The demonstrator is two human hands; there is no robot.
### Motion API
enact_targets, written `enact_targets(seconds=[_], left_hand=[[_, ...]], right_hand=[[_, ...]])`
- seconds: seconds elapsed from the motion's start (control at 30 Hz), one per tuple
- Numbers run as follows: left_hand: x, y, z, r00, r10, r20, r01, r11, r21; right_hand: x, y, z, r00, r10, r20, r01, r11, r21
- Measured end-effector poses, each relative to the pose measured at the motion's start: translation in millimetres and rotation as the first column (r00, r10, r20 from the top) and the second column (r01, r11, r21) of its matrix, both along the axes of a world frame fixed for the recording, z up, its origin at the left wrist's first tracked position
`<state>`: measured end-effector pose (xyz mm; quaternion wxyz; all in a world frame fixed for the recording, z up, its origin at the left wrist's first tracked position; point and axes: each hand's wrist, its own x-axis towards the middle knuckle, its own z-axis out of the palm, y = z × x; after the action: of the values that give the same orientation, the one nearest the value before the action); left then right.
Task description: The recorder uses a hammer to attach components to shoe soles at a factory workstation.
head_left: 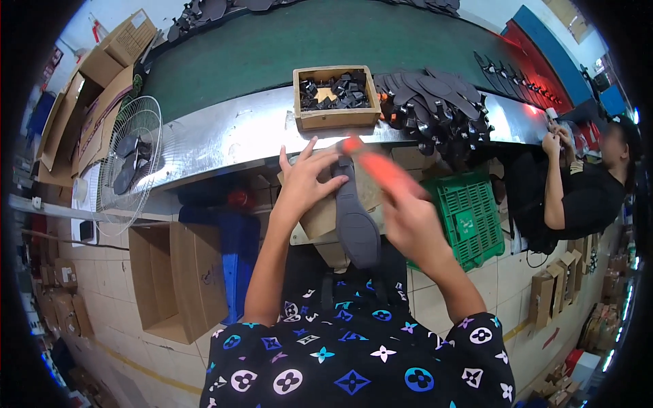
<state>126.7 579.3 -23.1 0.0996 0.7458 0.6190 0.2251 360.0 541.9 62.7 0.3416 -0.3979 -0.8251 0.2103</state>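
Note:
A dark grey shoe sole (pixel 358 234) lies lengthwise in front of me, its wide end toward my body, over a light board (pixel 318 219). My left hand (pixel 303 182) holds its narrow far end with thumb and index finger, the other fingers spread. Wrapped round the red handle of a hammer (pixel 389 171) is my right hand (pixel 416 228), blurred by motion. The hammer's head is over the sole's far end, close to my left fingertips; whether it touches cannot be made out. Just beyond stands a wooden box (pixel 340 121) holding small black pieces.
Dark soles (pixel 435 95) are heaped right of the box on the metal ledge (pixel 224 139), beside a green belt (pixel 258 47). A fan (pixel 129 163) and cardboard box (pixel 197 279) stand left. A green crate (pixel 469 224) and a co-worker (pixel 585 183) are at right.

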Motion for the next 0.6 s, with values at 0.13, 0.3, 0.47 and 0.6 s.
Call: enact_targets(seconds=[0.13,0.3,0.47,0.6], left_hand=[[2.0,-5.8,-8.2,0.992,-0.092,0.091,0.07,0.973,0.218],[9.3,-42.4,13.5,0.813,-0.321,0.486,0.264,0.947,0.184],[26.1,-125.5,93.1,0.488,-0.165,0.857,0.459,0.884,-0.092],[29.3,-143.0,112.1,0.397,-0.005,0.918,0.474,0.858,-0.2]], right_hand=[[-0.6,2.8,1.0,0.999,0.013,-0.043,-0.015,0.999,-0.051],[-3.7,11.3,3.4,0.995,-0.073,-0.073,0.078,0.994,0.079],[-5.0,24.7,-32.4,0.862,0.095,0.498,-0.101,0.995,-0.014],[-7.3,13.7,-10.8,0.936,0.25,0.247,-0.273,0.96,0.062]])
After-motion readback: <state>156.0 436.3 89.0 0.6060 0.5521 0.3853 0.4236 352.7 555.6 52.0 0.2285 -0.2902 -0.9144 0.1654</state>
